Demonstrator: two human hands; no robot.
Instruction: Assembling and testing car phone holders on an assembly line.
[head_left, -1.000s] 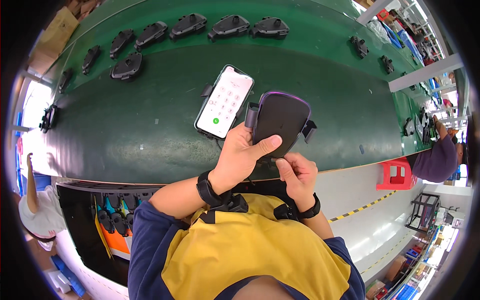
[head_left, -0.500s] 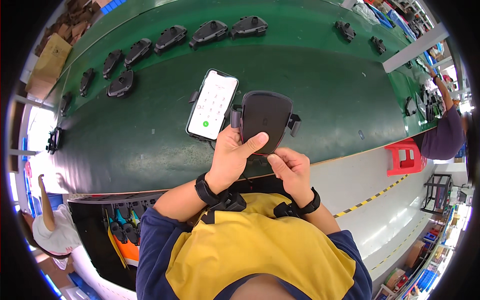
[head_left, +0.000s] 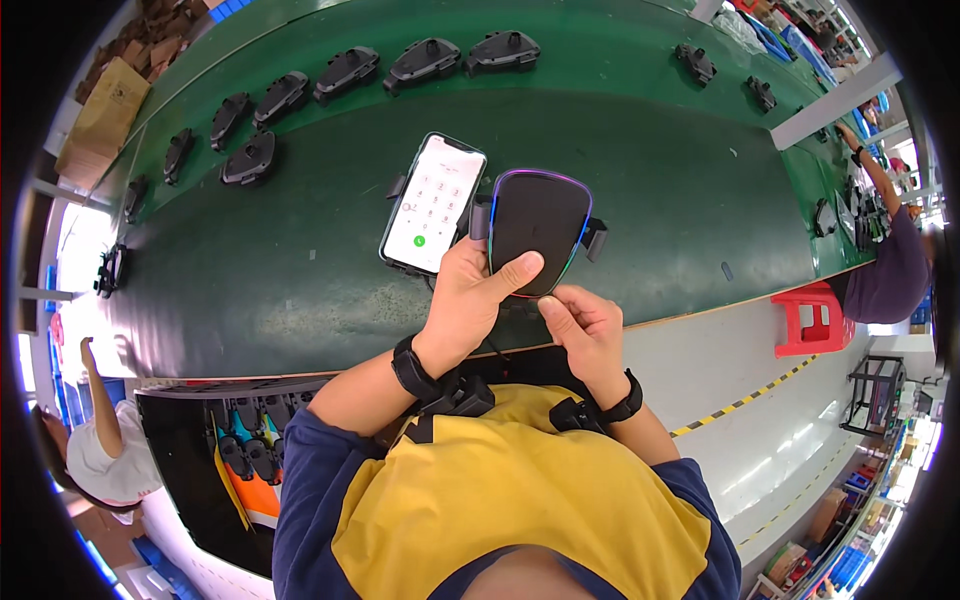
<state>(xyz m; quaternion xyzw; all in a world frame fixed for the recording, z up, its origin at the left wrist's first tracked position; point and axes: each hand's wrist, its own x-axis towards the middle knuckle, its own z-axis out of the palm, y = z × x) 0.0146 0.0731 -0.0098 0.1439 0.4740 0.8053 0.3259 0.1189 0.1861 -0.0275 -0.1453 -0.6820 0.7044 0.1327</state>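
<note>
Black phone holder (head_left: 540, 215) between left fingers (head_left: 518, 271)

This is a workshop: past the hands (head_left: 465, 298), a big green tabletop (head_left: 620, 150) has black holders (head_left: 424, 65) in a row, with people (head_left: 890, 262) on both sides.

Bright, white light all round, and glare bleaches the green workbench (head_left: 640, 160) at its left end, with shine streaking the floor (head_left: 695, 370)! The smartphone (head_left: 433, 205) beams white, the wireless charger mount (head_left: 538, 222) glows rainbow-rimmed; centre fairly crisp, fisheye edges bending into black.
</note>
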